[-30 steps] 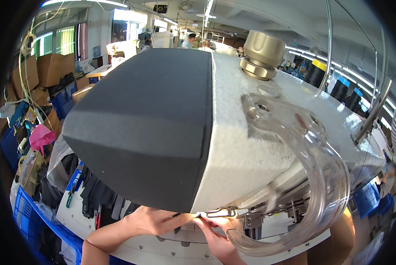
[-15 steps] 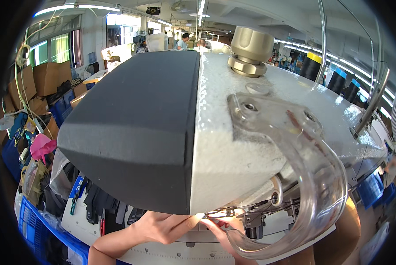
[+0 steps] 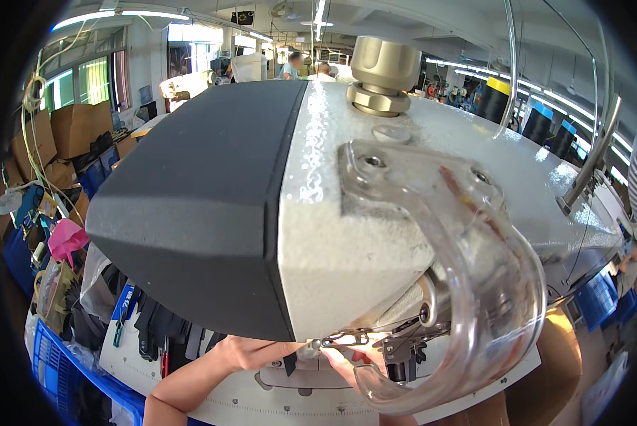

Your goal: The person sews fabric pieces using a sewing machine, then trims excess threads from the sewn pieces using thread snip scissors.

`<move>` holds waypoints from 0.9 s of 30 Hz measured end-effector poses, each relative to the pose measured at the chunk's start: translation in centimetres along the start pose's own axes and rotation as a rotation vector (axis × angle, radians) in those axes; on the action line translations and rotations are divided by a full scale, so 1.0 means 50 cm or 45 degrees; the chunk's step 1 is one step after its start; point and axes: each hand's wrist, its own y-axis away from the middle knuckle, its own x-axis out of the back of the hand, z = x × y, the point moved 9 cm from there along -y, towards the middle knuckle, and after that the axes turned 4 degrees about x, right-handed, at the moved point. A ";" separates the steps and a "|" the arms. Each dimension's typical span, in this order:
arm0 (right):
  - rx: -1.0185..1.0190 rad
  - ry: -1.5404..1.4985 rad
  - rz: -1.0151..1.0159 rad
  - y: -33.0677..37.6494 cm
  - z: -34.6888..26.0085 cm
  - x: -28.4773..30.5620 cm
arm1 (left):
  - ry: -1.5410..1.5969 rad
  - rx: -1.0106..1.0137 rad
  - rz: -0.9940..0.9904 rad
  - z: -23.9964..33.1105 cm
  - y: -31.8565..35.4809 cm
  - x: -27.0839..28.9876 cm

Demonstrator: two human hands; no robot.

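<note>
A sewing machine fills the middle, its head dark grey on the left [image 3: 190, 184] and white on the right [image 3: 361, 263]. Below its lower edge, my left hand [image 3: 251, 351] reaches right toward the needle area, fingers bent together and partly hidden by the head. A small dark piece, perhaps cloth [image 3: 290, 363], shows under those fingers. From the right, my right hand [image 3: 347, 361] meets it by the small metal parts [image 3: 315, 345], thumb toward the fingers, partly behind the machine's clear curved guard [image 3: 467, 341]. Whatever either hand pinches is too small or covered to make out.
Dark cloth pieces [image 3: 165, 323] and a red-handled tool [image 3: 165, 358] lie on the white table [image 3: 240, 406] at left. A blue crate [image 3: 55, 369] stands beside it. Black thread cones [image 3: 492, 103] stand behind the machine at right. Cardboard boxes [image 3: 82, 129] are stacked far left.
My view has shifted a little, so the machine head sits further left. My left hand is slightly further left, and the dark piece and metal parts between the hands have come into sight.
</note>
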 end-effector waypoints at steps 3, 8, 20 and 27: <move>-0.079 0.013 -0.057 -0.005 0.009 -0.011 | -0.061 -0.045 0.005 0.008 -0.004 0.000; 0.534 0.372 0.063 0.005 -0.060 0.002 | -0.116 -0.076 0.111 0.003 0.007 -0.015; 0.250 0.167 -0.270 0.035 0.041 -0.020 | -0.101 -0.062 0.090 -0.010 0.024 -0.034; 0.837 1.277 -0.061 0.038 -0.004 -0.039 | -0.059 -0.037 0.183 -0.029 0.035 -0.038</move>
